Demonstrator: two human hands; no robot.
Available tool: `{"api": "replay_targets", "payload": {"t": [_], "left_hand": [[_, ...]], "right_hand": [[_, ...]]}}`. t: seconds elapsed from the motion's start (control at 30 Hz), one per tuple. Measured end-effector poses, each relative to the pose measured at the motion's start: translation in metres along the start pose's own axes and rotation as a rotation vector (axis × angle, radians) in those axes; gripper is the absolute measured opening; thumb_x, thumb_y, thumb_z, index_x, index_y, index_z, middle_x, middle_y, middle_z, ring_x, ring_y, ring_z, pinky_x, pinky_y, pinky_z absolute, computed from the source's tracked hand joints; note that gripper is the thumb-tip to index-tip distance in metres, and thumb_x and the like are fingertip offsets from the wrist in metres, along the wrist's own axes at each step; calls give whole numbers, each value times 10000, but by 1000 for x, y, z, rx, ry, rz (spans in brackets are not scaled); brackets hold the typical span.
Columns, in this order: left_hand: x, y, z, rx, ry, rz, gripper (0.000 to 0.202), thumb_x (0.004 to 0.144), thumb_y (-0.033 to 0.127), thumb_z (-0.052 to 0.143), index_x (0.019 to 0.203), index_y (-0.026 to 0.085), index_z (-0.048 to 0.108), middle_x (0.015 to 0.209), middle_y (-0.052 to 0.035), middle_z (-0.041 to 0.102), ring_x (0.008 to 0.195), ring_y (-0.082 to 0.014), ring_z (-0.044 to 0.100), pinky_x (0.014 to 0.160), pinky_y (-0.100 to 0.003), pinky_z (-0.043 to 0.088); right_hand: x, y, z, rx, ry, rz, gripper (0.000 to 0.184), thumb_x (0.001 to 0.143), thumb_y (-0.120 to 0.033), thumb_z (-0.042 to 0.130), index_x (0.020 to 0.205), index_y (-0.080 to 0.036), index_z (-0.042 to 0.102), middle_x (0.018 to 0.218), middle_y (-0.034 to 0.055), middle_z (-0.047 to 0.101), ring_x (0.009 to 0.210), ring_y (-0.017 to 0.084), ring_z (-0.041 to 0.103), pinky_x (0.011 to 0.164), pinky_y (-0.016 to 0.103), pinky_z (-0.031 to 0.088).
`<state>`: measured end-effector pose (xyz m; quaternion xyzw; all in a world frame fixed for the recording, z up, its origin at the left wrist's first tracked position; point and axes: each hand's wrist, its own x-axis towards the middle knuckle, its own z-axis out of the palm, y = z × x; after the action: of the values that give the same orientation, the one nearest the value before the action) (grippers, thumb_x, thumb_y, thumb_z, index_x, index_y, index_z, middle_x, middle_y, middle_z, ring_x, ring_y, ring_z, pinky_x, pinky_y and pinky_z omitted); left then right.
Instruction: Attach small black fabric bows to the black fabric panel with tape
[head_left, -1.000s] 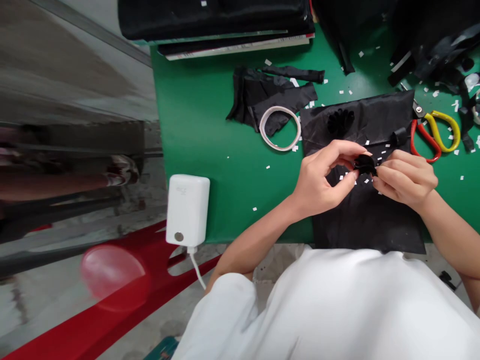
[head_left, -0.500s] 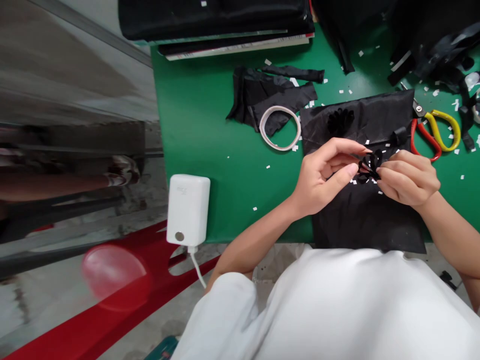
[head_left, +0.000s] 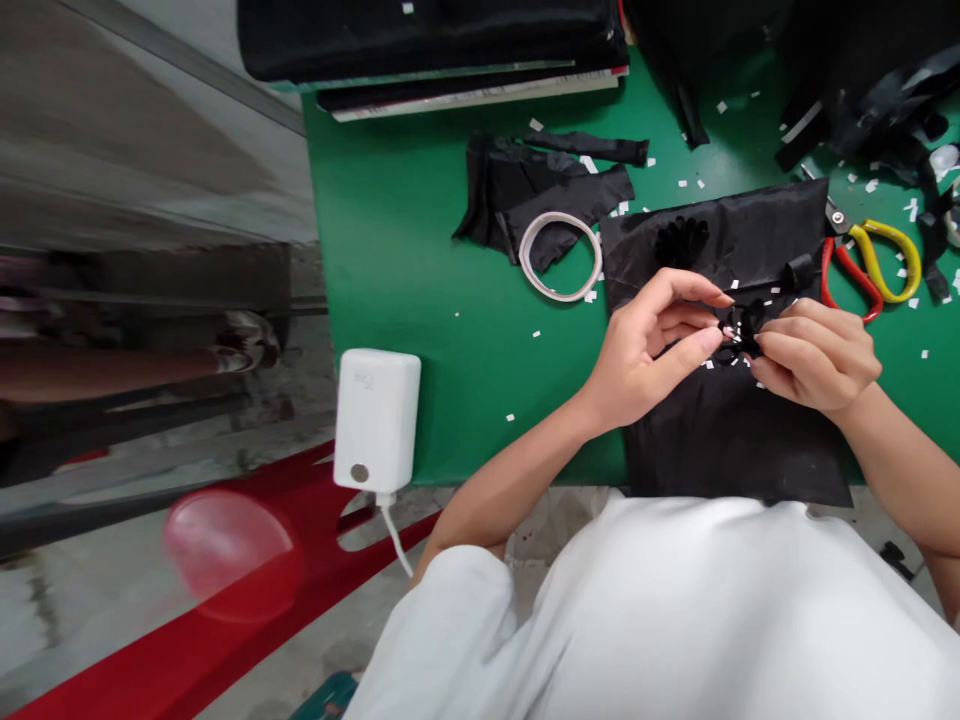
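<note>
Between my hands is a small black flower (head_left: 742,318) made of looped fabric strips, with white bits at its middle. My left hand (head_left: 645,345) curves around its left side, thumb and fingertips at the loops. Closed in a pinch, my right hand (head_left: 817,355) grips its right edge, and those fingers hide part of it. Underneath lies a flat black cloth (head_left: 735,430). A second black looped flower (head_left: 681,240) rests on the cloth above my left hand, and a short curled black strip (head_left: 801,270) lies above my right hand.
Scissors (head_left: 862,245) with red and yellow handles lie at the right. A tape roll (head_left: 561,257) sits by black fabric scraps (head_left: 525,185) on the green table (head_left: 450,380). A white power bank (head_left: 377,420) stands at the left edge; folded black cloth (head_left: 435,40) is at the back.
My left fingers have shifted slightly at the flower, and white bits at its middle show more clearly. My right hand has barely moved; the surrounding things have stayed put.
</note>
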<state>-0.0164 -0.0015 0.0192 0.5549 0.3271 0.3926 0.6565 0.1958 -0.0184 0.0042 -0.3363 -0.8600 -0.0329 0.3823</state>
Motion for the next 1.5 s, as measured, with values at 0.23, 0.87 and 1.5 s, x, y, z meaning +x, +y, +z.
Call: {"api": "replay_targets", "payload": {"t": [0.23, 0.87, 1.5], "left_hand": [[4, 2, -4, -18, -7, -123, 432, 807, 500, 764, 1063, 200, 589, 984, -36, 705, 956, -135, 720, 861, -234, 606], [5, 2, -1, 48, 21, -110, 449, 786, 533, 764, 991, 182, 572, 911, -13, 667, 864, -104, 683, 811, -211, 571], [6, 4, 1, -10, 17, -130, 427, 762, 490, 800, 939, 171, 580, 829, 12, 638, 778, -78, 646, 723, -178, 559]], "right_hand": [[2, -2, 2, -20, 6, 12, 41, 926, -271, 610, 929, -239, 636, 709, 12, 646, 617, 139, 528, 535, 281, 445], [2, -5, 1, -100, -113, 107, 253, 911, -480, 621, 919, -228, 625, 656, 12, 545, 624, 158, 488, 526, 303, 390], [13, -8, 0, -90, -83, 14, 158, 927, -189, 553, 774, -206, 587, 585, -4, 524, 550, 129, 421, 483, 271, 330]]}}
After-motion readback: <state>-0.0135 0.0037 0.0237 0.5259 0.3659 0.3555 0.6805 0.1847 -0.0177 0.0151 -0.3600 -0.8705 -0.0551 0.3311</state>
